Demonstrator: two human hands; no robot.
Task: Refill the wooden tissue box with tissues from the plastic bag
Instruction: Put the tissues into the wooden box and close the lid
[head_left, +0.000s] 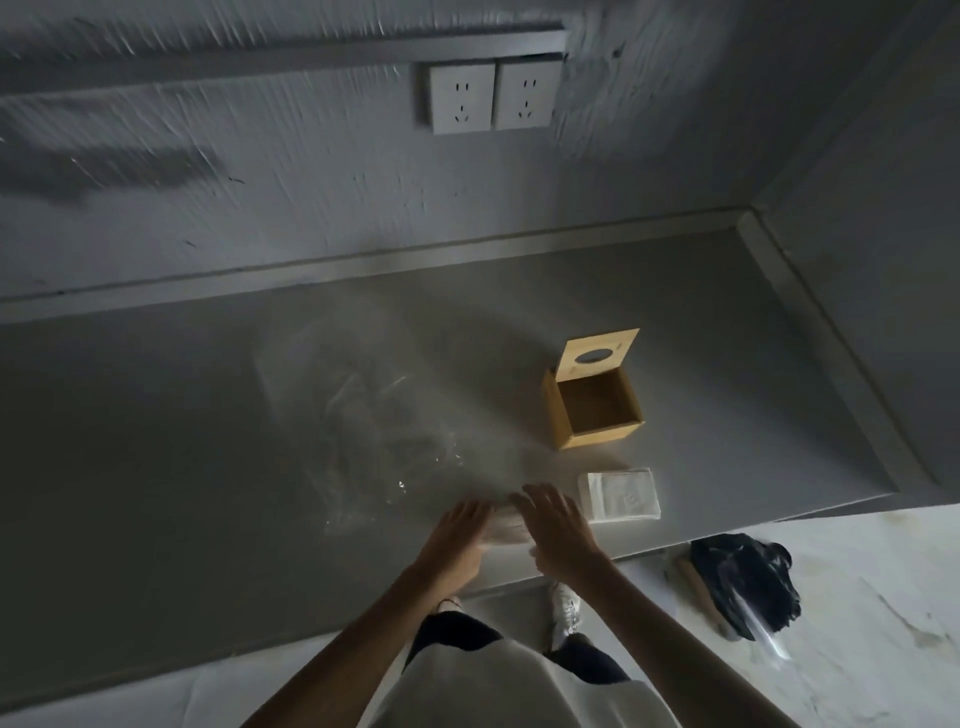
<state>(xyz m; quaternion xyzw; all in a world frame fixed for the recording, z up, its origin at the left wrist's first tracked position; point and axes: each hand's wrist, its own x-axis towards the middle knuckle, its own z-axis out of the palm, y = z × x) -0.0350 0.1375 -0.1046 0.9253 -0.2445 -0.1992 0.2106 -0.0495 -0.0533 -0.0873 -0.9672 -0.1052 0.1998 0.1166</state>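
The wooden tissue box (597, 410) stands open and empty on the grey counter, its lid (597, 355) with an oval slot tipped up behind it. A white tissue stack (621, 493) lies just in front of the box. A clear plastic bag (374, 431) sprawls to the left, motion-blurred. My left hand (457, 540) and my right hand (558, 530) are pressed on either side of another pale tissue bundle (506, 527) at the bag's near end, close to the counter's front edge.
The grey counter (208, 441) meets a wall with two white sockets (491, 96) and a side wall on the right. On the pale floor to the right lies a black bag (743, 582). My feet (563, 613) show below the counter edge.
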